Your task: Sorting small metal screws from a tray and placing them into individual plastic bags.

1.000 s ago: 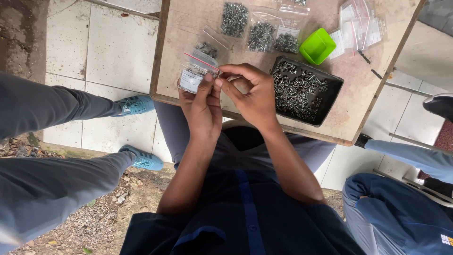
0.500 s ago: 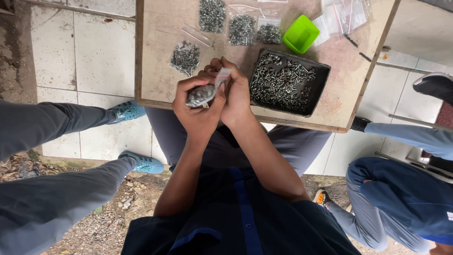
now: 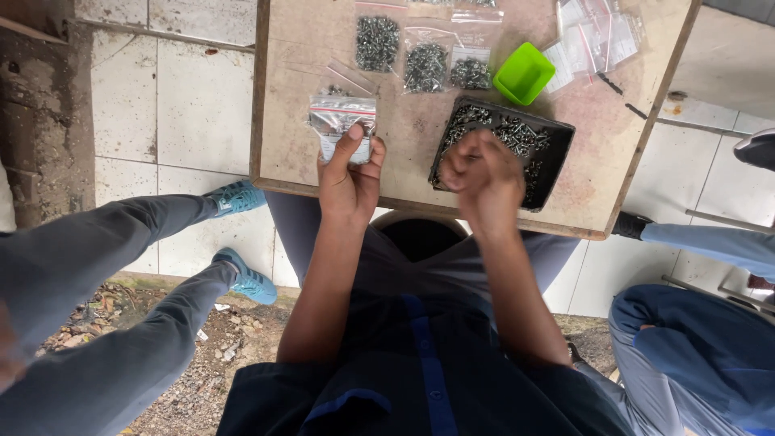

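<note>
The left hand [image 3: 349, 179] pinches a small clear plastic bag [image 3: 343, 123] between thumb and fingers, holding it upright over the near left part of the desk [image 3: 299, 97]. The bag is glossy and crinkled, with dark metal screws in its upper part. The right hand [image 3: 483, 176] is blurred and loosely curled above the near edge of a black rectangular tray [image 3: 557, 141] heaped with loose screws; whether its grip is pressed on anything cannot be told. The desk is a worn, stained wooden board standing on pale floor tiles [image 3: 121, 89], with gravel and dirt nearer the camera. Three filled bags [image 3: 425, 64] lie in a row at the far side. A square bright green plastic cup [image 3: 524, 73] sits beside them, near a loose pile of empty clear bags [image 3: 599, 39].
</note>
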